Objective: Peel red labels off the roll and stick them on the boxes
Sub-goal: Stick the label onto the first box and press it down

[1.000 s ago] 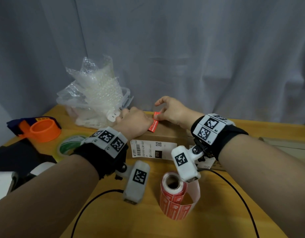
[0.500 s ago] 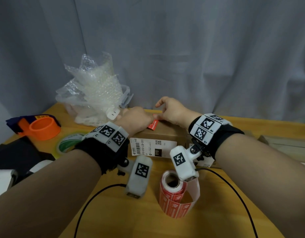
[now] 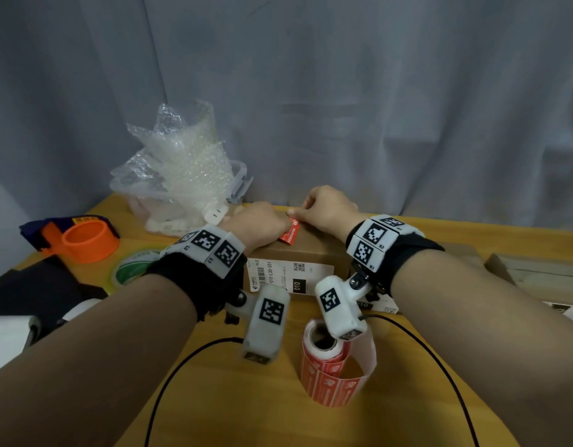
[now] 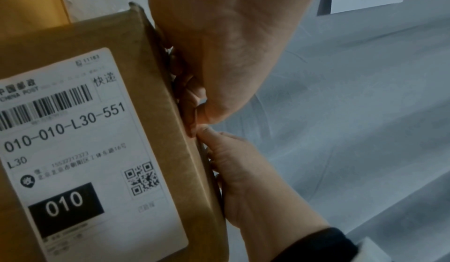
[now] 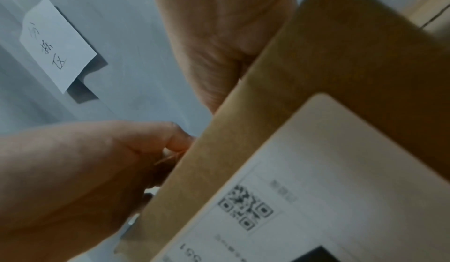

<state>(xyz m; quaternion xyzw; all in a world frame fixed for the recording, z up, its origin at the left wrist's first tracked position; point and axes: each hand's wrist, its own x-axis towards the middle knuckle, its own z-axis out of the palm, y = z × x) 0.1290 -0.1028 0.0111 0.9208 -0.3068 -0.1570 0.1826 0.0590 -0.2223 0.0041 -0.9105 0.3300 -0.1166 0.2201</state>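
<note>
A brown cardboard box with a white shipping label on its front stands mid-table. On its top lies a red label, between my hands. My right hand pinches the label's far end, thumb down on it. My left hand curls its fingers at the label's left edge; its fingertips are hidden. In the left wrist view both thumbs meet at the edge of the box. The roll of red labels stands nearer me, with a loose strip curling off it.
Bubble wrap in a clear tub stands behind the box on the left. An orange tape dispenser and a green tape roll lie at left. Flat cardboard lies at right. Black cables cross the front of the table.
The red label went from tilted up off the box to lying on its top. Both hands came down with it and closed in together.
</note>
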